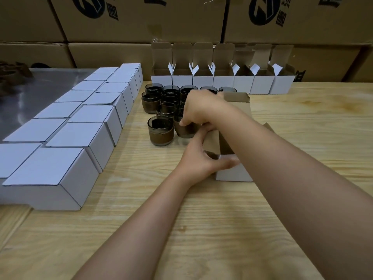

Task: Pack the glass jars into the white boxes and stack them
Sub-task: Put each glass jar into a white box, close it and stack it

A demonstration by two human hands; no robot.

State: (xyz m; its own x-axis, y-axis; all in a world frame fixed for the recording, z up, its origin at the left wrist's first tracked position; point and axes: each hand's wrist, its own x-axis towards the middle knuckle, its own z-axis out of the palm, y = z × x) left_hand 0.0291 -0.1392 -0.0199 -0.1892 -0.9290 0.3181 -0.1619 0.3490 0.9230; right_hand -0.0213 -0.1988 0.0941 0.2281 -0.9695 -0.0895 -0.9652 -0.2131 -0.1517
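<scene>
— How is the right hand [198,110] lying?
— Its forearm crosses in from the right, over the open box [234,173]. The hand is knuckles up, its fingers curled down round a dark glass jar [186,131], with the thumb against the jar's left side near the rim. The jar stands on the wooden table [181,219], just left of the box.
— And the left hand [198,159]?
— It reaches forward from below, just under the right hand's fingers. Its thumb presses the box's near white wall, and its forefinger stretches up along the brown side flap, so it pinches that corner of the box. I cannot tell how its other fingers lie.
— What is around them?
— Just left of the right thumb stands a second jar [160,131]. Past the knuckles is a cluster of jars [170,96], partly hidden by the hand. Beyond those, a row of open boxes [222,82] stands with lids up against brown cartons [141,21]. Well left of both hands run two lines of closed white boxes [86,134].
— Anything in the way?
— The right forearm hides most of the open box's mouth.
</scene>
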